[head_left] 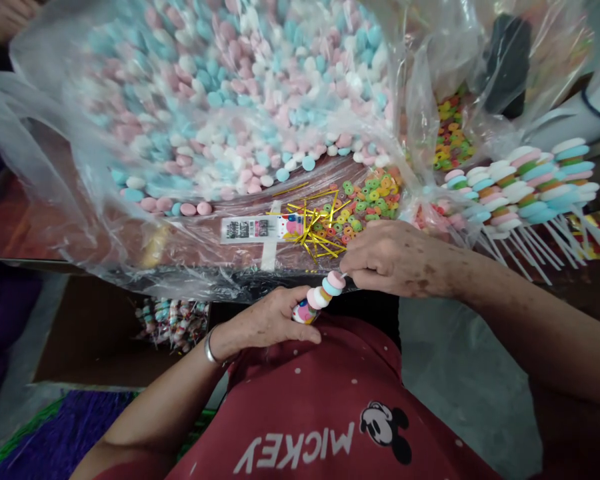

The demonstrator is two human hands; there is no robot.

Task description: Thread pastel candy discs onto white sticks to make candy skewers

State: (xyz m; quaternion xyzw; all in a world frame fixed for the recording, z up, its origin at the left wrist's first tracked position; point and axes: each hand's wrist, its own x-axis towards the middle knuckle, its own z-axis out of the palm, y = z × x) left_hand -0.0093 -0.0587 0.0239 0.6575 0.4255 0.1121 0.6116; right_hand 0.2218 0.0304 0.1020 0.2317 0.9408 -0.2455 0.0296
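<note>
Just past the table's front edge, my left hand [275,319] holds a printed wrapper [305,311] between thumb and fingers. A candy skewer [322,293] of pink, white, blue and orange pieces stands partly out of the wrapper. At its upper right end, my right hand [380,260] pinches the white stick [344,274], of which only a short bit shows. Beyond my hands, a flat printed bag [245,229] lies on the table near a pile of gold twist ties [313,233].
Pink, blue and white candies [240,87] fill a large plastic sheet. Ring candies [375,197] lie beside the ties. Finished skewers [530,183] are stacked at right. A cardboard box [85,333] with wrapped skewers is below left. Another person's hand [3,17] shows top left.
</note>
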